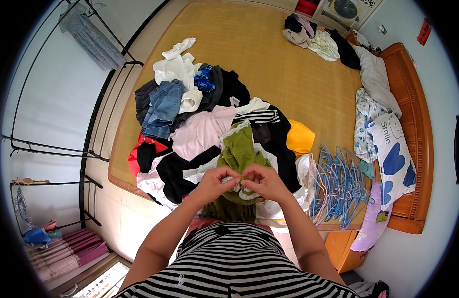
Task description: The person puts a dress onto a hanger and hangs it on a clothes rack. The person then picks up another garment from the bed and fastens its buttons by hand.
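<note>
An olive-green garment with white lace trim (239, 146) lies over the near side of a large clothes pile, its lower part hanging toward my body. My left hand (218, 183) and my right hand (263, 182) meet at its middle, thumbs and fingertips pinched on the green cloth. The exact spot between the fingertips is too small to make out. Around it are a pale pink garment (202, 131), black cloth (177, 171) and a black-and-white striped piece (259, 116). Blue denim (163, 107) rests farther left in the pile.
Many blue and pink hangers (338, 186) lie tangled at the right on the bed mat (289, 84). Beyond them are a "Smile" pillow (392, 154) and the wooden headboard (408, 134). A black metal rack (55, 151) stands at the left. More clothes (322, 44) sit at the far corner.
</note>
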`<state>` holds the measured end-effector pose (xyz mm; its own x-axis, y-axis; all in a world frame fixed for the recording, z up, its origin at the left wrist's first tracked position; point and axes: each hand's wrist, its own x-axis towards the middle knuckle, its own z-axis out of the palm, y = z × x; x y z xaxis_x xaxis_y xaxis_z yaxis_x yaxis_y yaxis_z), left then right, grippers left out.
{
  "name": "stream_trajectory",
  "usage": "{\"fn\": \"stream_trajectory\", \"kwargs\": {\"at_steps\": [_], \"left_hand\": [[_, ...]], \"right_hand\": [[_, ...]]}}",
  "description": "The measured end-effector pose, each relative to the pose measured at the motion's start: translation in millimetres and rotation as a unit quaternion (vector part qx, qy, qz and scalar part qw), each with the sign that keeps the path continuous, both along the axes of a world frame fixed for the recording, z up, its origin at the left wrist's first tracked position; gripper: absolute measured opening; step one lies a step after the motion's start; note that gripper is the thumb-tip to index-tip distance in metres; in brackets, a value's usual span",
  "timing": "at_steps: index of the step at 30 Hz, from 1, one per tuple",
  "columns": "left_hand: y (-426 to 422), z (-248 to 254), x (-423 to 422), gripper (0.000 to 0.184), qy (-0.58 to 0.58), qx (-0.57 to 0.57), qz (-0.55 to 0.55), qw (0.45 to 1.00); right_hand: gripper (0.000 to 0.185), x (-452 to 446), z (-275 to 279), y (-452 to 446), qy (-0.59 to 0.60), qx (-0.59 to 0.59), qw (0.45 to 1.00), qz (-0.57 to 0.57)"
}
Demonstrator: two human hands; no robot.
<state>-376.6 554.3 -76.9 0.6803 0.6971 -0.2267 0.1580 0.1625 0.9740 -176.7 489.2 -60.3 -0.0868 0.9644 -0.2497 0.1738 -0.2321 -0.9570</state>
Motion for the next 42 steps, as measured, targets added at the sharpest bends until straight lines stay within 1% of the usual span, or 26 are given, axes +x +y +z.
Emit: {"fn": "stream_trajectory", "kwargs": {"at_steps": [3,5,11,14,16,17,19,26,29,31,33,35,37,41,42], "left_hand": [[0,4,1,0.013,-0.006,-0.001,-0.009,1.000],[0,5,2,0.012,-0.007,0.001,-0.014,1.000],[1,-1,3,0.011,-0.003,-0.011,-0.023,1.000],[1,-4,4,0.009,0.010,-0.004,-0.024,1.000],[1,-5,4,0.010,0.014,0.030,-0.036,0.999],[1,-6,4,0.010,0.014,0.030,-0.036,0.999],[0,-7,3,0.011,-0.006,-0.003,-0.034,0.999],[1,-2,4,0.013,0.002,-0.029,-0.033,0.999],[2,-3,4,0.013,0.005,-0.008,-0.038,0.999],[3,-5,5,0.014,0.025,0.006,-0.037,0.999],[3,-6,6,0.013,0.022,0.011,-0.034,0.999],[2,-4,6,0.013,0.020,0.017,-0.030,0.999],[1,-2,8,0.013,0.031,0.070,-0.022,0.997],[0,-1,10,0.013,0.037,0.078,-0.021,0.996],[0,-1,11,0.012,0.036,0.099,-0.020,0.994]], "right_hand": [[0.019,2,-5,-3,0.009,0.002,1.000,0.012],[0.019,2,-10,-4,0.047,-0.005,0.999,0.010],[0.019,3,-18,-6,0.078,0.006,0.997,0.012],[0.019,3,-14,-6,0.099,-0.019,0.995,0.011],[0.019,3,-15,-6,0.101,-0.017,0.995,0.011],[0.019,3,-15,-6,0.102,-0.015,0.995,0.012],[0.020,4,-12,-6,0.099,-0.026,0.995,0.017],[0.017,6,-3,1,0.102,-0.057,0.992,0.041],[0.016,6,-6,2,0.127,-0.061,0.989,0.040],[0.015,6,-10,2,0.125,-0.067,0.989,0.039],[0.015,6,-8,2,0.124,-0.073,0.989,0.036],[0.015,4,-1,3,0.117,-0.090,0.989,0.006],[0.015,6,-5,4,0.103,-0.087,0.991,0.018],[0.016,7,-10,3,0.085,-0.074,0.993,0.033],[0.016,7,-10,3,0.085,-0.074,0.993,0.032]]}}
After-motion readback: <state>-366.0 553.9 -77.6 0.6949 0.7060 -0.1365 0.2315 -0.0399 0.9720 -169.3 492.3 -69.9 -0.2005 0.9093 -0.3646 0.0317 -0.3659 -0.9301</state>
